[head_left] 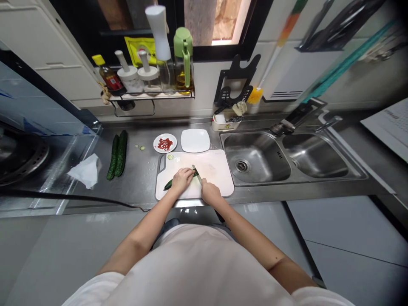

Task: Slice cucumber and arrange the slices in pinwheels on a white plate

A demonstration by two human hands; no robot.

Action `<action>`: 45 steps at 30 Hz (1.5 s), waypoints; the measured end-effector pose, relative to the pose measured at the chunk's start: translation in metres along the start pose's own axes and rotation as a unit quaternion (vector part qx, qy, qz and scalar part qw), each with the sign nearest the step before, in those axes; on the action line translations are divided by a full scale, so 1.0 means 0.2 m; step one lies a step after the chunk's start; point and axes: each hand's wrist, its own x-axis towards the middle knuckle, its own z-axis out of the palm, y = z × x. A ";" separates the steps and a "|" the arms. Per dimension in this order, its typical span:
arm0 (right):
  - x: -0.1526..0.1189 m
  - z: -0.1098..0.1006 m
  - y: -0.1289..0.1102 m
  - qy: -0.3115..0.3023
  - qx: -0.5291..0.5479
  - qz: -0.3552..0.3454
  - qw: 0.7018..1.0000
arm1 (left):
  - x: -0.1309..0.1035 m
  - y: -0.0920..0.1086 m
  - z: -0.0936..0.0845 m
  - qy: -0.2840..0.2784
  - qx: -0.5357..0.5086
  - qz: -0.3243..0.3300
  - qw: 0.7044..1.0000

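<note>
A cucumber (168, 185) lies on the white cutting board (216, 163), its middle hidden beneath my left hand (182, 180). The fingers of that hand are curled over it, near its right end. My right hand (210, 192) is closed round the handle of a knife (196, 172), whose blade stands at the cucumber's right end, close to my left fingertips. A pale cucumber slice (170, 157) rests at the board's upper left corner. Behind the board are a white plate (195, 140) and a small plate (156, 143) with chopped red pieces (165, 144).
Two whole cucumbers (117, 155) and a crumpled white tissue (86, 171) lie on the counter at left. A double sink (258, 157) adjoins the board's right side. Above the counter, a rack (153, 96) carries bottles and jars. A dark cable (95, 196) runs along the front edge.
</note>
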 end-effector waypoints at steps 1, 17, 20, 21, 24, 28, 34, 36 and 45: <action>-0.01 0.01 0.01 0.001 -0.001 0.001 1.000 | 0.00 0.00 0.00 -0.001 0.002 -0.001 1.000; -0.16 -0.09 0.11 0.054 -0.061 0.024 0.996 | 0.02 0.04 -0.05 0.006 -0.044 -0.081 0.996; -0.17 -0.11 0.13 0.095 -0.089 0.019 0.991 | 0.01 0.02 -0.05 0.038 -0.059 -0.112 0.991; -0.17 -0.12 0.14 0.110 -0.096 0.011 0.989 | 0.01 0.01 -0.05 0.047 -0.063 -0.120 0.990; -0.16 -0.12 0.16 0.157 -0.095 -0.012 0.983 | 0.00 -0.01 -0.05 0.062 -0.075 -0.131 0.987; -0.15 -0.08 0.19 0.205 -0.078 -0.025 0.975 | -0.02 -0.03 -0.05 0.064 -0.083 -0.130 0.986; -0.13 -0.03 0.22 0.256 -0.076 -0.048 0.962 | -0.01 -0.04 -0.11 0.166 -0.104 -0.199 0.960; -0.12 -0.02 0.22 0.262 -0.077 -0.050 0.961 | 0.01 -0.01 -0.16 0.175 -0.098 -0.209 0.957; -0.15 -0.04 0.19 0.267 -0.082 -0.084 0.956 | 0.09 0.22 -0.29 -0.047 -0.052 -0.063 0.996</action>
